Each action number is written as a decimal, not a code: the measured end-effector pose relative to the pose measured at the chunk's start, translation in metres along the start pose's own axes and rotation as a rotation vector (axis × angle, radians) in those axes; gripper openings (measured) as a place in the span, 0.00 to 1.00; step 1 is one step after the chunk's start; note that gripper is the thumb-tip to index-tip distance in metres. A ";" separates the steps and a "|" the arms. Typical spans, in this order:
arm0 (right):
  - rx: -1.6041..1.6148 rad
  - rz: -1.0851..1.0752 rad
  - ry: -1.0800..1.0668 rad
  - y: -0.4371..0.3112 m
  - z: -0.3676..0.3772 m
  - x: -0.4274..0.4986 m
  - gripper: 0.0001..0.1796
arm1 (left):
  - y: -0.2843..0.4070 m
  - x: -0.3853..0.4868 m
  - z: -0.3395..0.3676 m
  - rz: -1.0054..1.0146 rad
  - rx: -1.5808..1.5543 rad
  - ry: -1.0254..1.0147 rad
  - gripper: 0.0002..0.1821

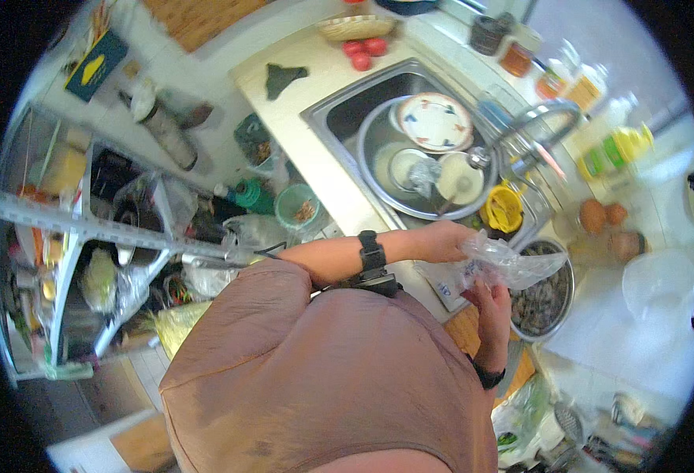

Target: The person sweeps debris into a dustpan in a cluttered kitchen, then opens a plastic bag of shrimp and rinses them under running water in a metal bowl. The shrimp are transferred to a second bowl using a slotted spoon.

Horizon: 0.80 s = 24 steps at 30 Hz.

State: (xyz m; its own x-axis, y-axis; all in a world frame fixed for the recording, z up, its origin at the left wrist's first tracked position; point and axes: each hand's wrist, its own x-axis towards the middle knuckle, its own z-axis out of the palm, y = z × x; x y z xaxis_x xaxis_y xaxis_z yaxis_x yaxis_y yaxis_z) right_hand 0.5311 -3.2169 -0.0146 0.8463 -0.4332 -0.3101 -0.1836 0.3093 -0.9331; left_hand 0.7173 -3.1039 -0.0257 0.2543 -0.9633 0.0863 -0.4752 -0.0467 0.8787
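A clear plastic bag (515,266) is gripped by both hands near the sink's lower right corner. My left hand (446,241) reaches across from the left and holds the bag's upper left part. Below it, my right hand (490,295) pinches the bag's lower edge between thumb and fingers. Whether the bag contains anything cannot be told. Beside it, partly covered by the bag, stands a round metal bowl (570,301) filled with greyish pieces, which I cannot name for sure. A yellow strainer basket (504,208) lies just above the hands.
A large metal basin (366,171) holding plates and bowls sits in the steel sink (329,106), under a faucet (509,155). Bottles and jars line the windowsill. Tomatoes (361,61) and a dark cloth (283,80) lie on the counter; eggs (593,216) are at right. A crowded shelf rack stands left.
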 end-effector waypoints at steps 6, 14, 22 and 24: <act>-0.296 0.122 -0.073 0.010 0.018 0.010 0.15 | -0.060 -0.137 -0.101 -0.296 -0.552 0.542 0.19; -0.410 0.093 -0.172 -0.019 0.126 0.064 0.11 | -0.086 -0.223 -0.162 -0.307 -1.195 1.088 0.20; -0.633 -0.620 -0.404 -0.069 0.259 0.116 0.11 | -0.093 -0.183 -0.179 -0.220 -1.308 0.682 0.25; -0.775 -0.743 -0.327 -0.068 0.276 0.124 0.10 | -0.096 -0.178 -0.171 -0.195 -1.244 0.725 0.25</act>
State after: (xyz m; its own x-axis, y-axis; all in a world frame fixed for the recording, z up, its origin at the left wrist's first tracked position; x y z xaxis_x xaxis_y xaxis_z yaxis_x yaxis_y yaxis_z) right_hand 0.7867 -3.0582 0.0602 0.9449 -0.0127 0.3272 0.2563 -0.5933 -0.7631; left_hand 0.8616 -2.8829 -0.0457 0.7689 -0.6081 -0.1972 0.5438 0.4598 0.7020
